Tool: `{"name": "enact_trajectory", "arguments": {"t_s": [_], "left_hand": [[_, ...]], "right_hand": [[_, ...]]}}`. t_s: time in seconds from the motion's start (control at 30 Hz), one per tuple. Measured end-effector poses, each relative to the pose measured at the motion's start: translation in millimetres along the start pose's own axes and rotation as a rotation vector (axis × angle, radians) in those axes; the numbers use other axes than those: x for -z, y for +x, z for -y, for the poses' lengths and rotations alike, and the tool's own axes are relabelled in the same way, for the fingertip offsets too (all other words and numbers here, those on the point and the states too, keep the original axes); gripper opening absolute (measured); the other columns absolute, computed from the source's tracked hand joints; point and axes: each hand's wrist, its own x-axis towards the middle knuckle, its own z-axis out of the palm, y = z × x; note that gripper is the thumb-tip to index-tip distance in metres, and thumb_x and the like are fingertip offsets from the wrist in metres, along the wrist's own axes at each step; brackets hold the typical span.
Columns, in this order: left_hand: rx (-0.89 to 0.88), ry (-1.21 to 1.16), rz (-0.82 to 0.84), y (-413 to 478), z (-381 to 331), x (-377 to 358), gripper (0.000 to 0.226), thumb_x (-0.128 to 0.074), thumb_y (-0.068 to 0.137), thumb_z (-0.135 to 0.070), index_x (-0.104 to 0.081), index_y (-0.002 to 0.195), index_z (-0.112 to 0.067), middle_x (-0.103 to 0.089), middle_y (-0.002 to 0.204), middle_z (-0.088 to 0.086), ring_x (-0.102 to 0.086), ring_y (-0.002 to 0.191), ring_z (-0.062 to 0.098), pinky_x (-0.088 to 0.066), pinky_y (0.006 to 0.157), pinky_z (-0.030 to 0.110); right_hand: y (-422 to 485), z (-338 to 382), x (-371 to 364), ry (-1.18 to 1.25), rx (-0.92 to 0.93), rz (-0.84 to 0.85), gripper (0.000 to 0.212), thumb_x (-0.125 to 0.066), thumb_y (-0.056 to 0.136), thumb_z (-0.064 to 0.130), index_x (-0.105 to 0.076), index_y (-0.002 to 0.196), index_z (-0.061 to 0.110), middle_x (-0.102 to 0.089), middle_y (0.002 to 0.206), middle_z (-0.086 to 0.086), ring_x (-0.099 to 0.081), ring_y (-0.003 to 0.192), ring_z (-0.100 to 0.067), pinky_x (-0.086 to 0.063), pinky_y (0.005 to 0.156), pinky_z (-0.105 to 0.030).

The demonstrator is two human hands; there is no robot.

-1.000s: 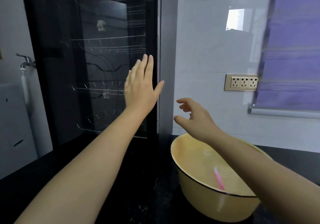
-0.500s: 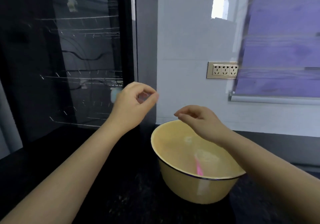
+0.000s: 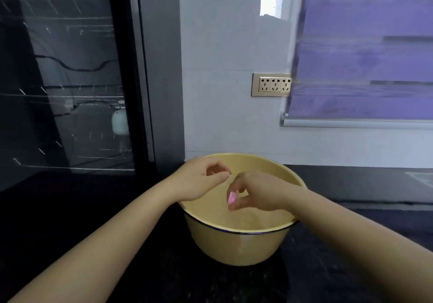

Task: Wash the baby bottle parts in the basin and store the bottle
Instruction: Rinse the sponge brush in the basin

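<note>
The bottle (image 3: 120,122), it seems, stands behind the glass cabinet door (image 3: 70,80), up and left of the basin (image 3: 234,246). A second ago the left hand (image 3: 199,183) lay flat on that door; now both hands hang over the basin, so storing looks done. The right hand (image 3: 257,192) pinches a pink piece (image 3: 232,198). The left's fingers curl thumb to tip; around what, I cannot tell. The counter (image 3: 70,197) lies left of the basin, and the wall (image 3: 222,91) is close behind.

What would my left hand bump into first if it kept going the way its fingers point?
Most likely the right hand, which pinches a pink piece just across from the left hand over the yellow basin. Depth is unclear, so it might slip past.
</note>
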Motion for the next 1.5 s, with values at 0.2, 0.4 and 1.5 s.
{"name": "enact_trajectory", "arguments": {"t_s": [0.2, 0.4, 1.5], "left_hand": [[0.135, -0.367, 0.028, 21, -6, -10, 0.037, -0.036, 0.097, -0.049, -0.065, 0.107, -0.028, -0.069, 0.109, -0.006, -0.063, 0.105, 0.013, -0.051, 0.092, 0.034], [0.084, -0.609, 0.105, 35, -14, -14, 0.061, -0.013, 0.095, -0.060, -0.062, 0.117, -0.032, -0.070, 0.113, -0.007, -0.062, 0.111, 0.008, -0.044, 0.099, 0.036], [0.132, -0.854, -0.101, 48, -33, -19, 0.033, -0.038, 0.101, -0.036, -0.059, 0.113, -0.013, -0.065, 0.090, 0.012, -0.065, 0.096, 0.027, -0.049, 0.091, 0.043]], "right_hand": [[1, 0, 25, 0.432, -0.032, -0.521, 0.010, -0.066, 0.086, 0.033, -0.072, 0.084, 0.025, -0.068, 0.071, 0.008, -0.057, 0.064, -0.002, -0.049, 0.069, -0.027], [7, 13, 53, 0.623, -0.028, -0.752, 0.020, -0.065, 0.088, 0.028, -0.067, 0.076, 0.013, -0.067, 0.063, -0.006, -0.064, 0.058, -0.015, -0.055, 0.060, -0.028], [20, 25, 15, 1.555, -0.210, -0.289, 0.059, -0.022, 0.092, 0.066, -0.059, 0.117, 0.027, -0.073, 0.079, -0.001, -0.070, 0.093, -0.018, -0.056, 0.084, -0.044]]}}
